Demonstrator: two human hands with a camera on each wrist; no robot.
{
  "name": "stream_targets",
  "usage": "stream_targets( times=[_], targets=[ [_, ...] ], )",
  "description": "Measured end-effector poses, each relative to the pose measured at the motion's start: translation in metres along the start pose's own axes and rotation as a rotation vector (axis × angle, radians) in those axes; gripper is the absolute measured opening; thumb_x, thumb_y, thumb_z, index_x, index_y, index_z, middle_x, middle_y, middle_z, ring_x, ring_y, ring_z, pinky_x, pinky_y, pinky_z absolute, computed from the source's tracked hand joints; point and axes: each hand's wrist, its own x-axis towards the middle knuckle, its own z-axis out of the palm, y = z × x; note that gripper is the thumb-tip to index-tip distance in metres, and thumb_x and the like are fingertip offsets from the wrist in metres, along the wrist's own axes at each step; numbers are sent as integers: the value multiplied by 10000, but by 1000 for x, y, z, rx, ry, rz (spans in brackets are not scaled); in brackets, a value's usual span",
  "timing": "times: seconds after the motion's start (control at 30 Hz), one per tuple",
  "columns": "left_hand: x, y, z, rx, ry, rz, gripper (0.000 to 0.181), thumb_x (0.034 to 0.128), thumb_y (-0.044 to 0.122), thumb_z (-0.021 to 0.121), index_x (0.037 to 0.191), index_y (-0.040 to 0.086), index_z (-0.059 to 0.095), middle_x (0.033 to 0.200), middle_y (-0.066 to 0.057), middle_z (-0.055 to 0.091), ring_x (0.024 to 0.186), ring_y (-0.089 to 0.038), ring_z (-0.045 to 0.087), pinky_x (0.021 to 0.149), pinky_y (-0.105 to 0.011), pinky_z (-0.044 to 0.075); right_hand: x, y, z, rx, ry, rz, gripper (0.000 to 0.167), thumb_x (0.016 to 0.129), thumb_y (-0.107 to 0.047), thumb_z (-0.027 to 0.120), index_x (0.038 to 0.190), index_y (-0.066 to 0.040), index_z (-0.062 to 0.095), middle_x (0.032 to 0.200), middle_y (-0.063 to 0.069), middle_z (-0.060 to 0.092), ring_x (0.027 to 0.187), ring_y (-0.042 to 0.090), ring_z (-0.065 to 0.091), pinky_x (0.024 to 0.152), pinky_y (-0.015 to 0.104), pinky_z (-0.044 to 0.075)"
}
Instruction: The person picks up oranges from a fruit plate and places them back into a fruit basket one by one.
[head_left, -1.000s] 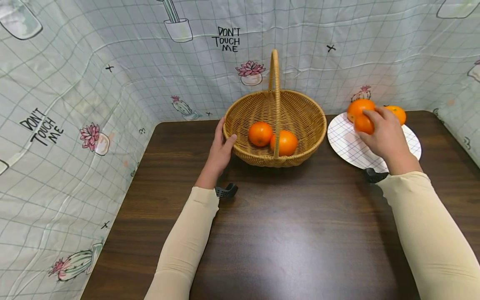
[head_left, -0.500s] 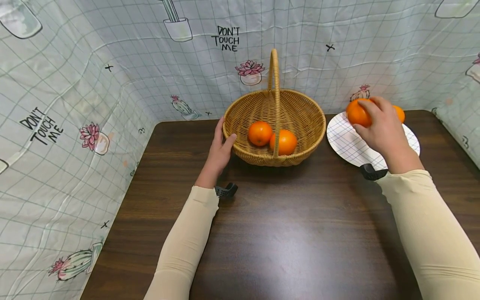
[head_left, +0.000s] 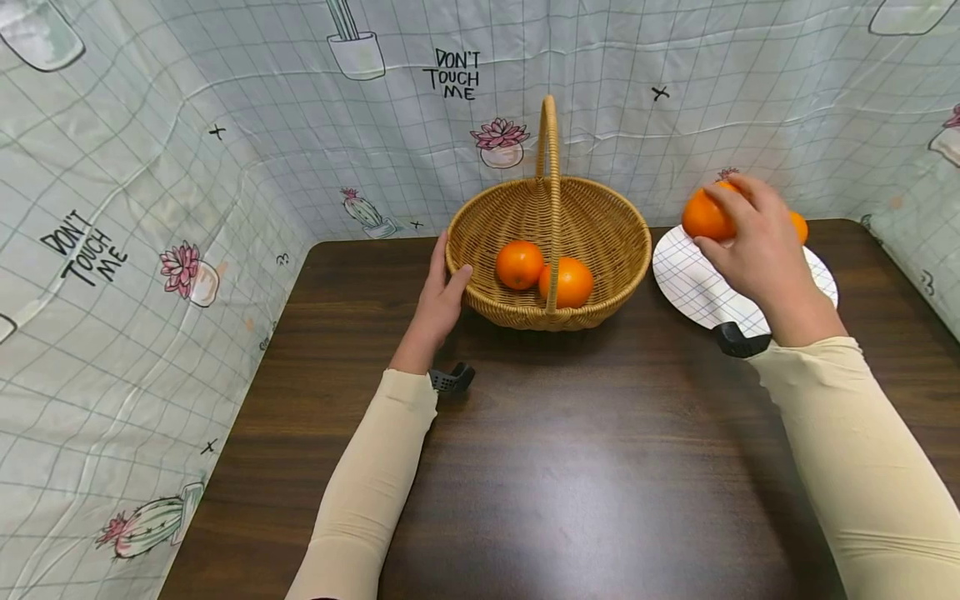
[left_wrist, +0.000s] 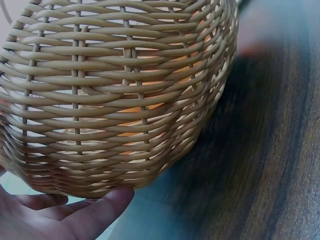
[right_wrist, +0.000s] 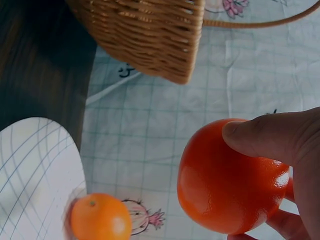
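Observation:
My right hand (head_left: 768, 250) grips an orange (head_left: 707, 215) above the white, grid-patterned plate (head_left: 701, 287). In the right wrist view the thumb presses on top of this glossy orange (right_wrist: 225, 185) and fingertips show beneath it. A second orange (head_left: 799, 227) lies at the plate's far edge, partly covered by the hand. My left hand (head_left: 438, 296) holds the left end of a wicker basket (head_left: 491, 312). Close up, its thumb (left_wrist: 107, 202) touches the woven wall. Inside the basket sit two oranges, one on the left (head_left: 520, 265) and one (head_left: 570, 285) partly behind the handle.
The basket's tall arched handle (head_left: 550, 150) rises over its middle. Dark wooden table (head_left: 555, 442) stretches in front of the basket and plate. A printed cloth (head_left: 360, 125) hangs behind the table and along both sides.
My right hand has closed round the larger orange on the plate and raised it up and slightly left. The left hand and basket have stayed in place.

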Motion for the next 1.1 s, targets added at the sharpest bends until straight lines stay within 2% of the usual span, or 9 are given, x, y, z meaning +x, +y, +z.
stream_targets(
  times=[0.17, 0.4, 0.7, 1.1],
  targets=[
    [0, 3, 1, 24, 8, -18, 665, 1041, 311, 415, 1558, 349, -2, 1642, 21, 54, 1479, -224, 226, 1181, -418, 258, 0, -8, -1, 17, 14, -8, 587, 814, -74, 737, 1364, -64, 531, 1484, 201, 388, 1348, 460, 353, 1080, 625, 285],
    [-20, 41, 5, 110, 22, -50, 631, 1056, 270, 373, 1577, 236, 20, 1641, -62, 89, 1480, -277, 211, 1194, -448, 220, 1, -16, 0, 40, 33, -31, 581, 816, -74, 735, 1362, -67, 536, 1474, 196, 399, 1346, 445, 358, 1085, 605, 293],
    [-20, 40, 5, 85, 14, -30, 615, 1056, 259, 377, 1577, 226, 53, 1639, -71, 97, 1483, -298, 198, 1189, -465, 225, 3, -25, 2, 70, 55, -65, 574, 803, -82, 758, 1342, -91, 562, 1452, 199, 425, 1343, 425, 372, 1094, 585, 305],
    [-16, 36, 5, 64, 25, -58, 601, 1051, 273, 393, 1573, 227, 99, 1632, -82, 129, 1464, -293, 256, 1175, -435, 270, 6, -39, 9, 76, 39, -87, 588, 806, -100, 769, 1354, -125, 559, 1464, 173, 424, 1335, 417, 390, 1073, 588, 338]
  ],
)
